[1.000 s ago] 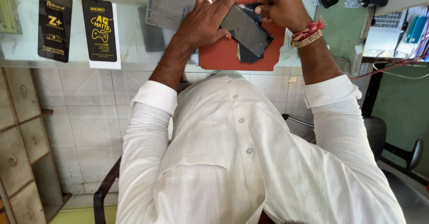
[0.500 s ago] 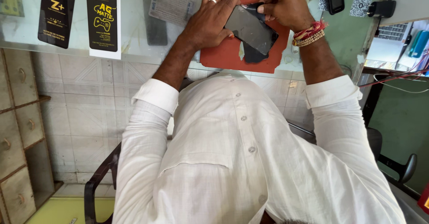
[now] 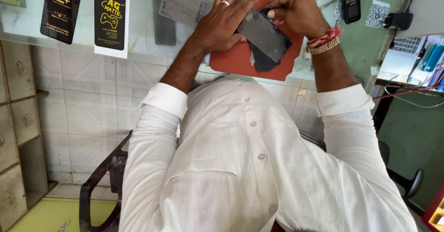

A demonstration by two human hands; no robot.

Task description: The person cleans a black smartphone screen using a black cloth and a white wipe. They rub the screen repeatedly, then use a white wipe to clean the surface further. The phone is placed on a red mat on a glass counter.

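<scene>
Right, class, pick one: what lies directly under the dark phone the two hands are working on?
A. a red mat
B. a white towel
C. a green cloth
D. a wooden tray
A: the phone, gripped by the left hand and right hand, sits over a red mat on the glass counter.

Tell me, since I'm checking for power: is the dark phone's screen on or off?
Off: the dark rectangular smartphone held by both hands shows a black, unlit screen.
</scene>
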